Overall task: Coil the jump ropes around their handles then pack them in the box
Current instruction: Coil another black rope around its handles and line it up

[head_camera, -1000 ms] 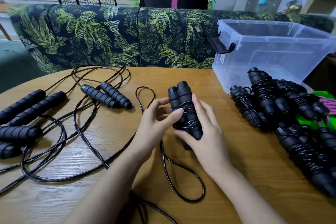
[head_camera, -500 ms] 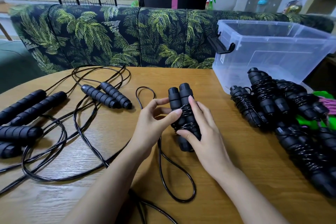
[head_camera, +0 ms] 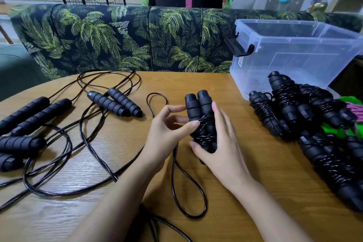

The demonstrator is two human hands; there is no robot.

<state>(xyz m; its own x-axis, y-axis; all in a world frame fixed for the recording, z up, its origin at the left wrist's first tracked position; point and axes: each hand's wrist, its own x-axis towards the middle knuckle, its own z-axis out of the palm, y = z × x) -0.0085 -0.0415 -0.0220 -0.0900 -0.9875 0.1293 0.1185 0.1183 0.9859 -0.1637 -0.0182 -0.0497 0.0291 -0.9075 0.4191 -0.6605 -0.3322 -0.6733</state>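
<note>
Handles (head_camera: 198, 104) between opposing fingers (head_camera: 218, 113)

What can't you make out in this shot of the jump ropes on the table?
All in the head view:
- Held handles: the lower end is covered by the right hand.
- Coiled rope pile: cut off by the right edge, so no count is possible.
- Green and pink item: mostly hidden behind that pile.
- Loose cord: runs under the left forearm near the bottom edge.

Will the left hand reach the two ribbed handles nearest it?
Probably yes: the two ribbed handles lie in the open just left of the left hand, only cord between, though it pinches the half-wound bundle.
</note>
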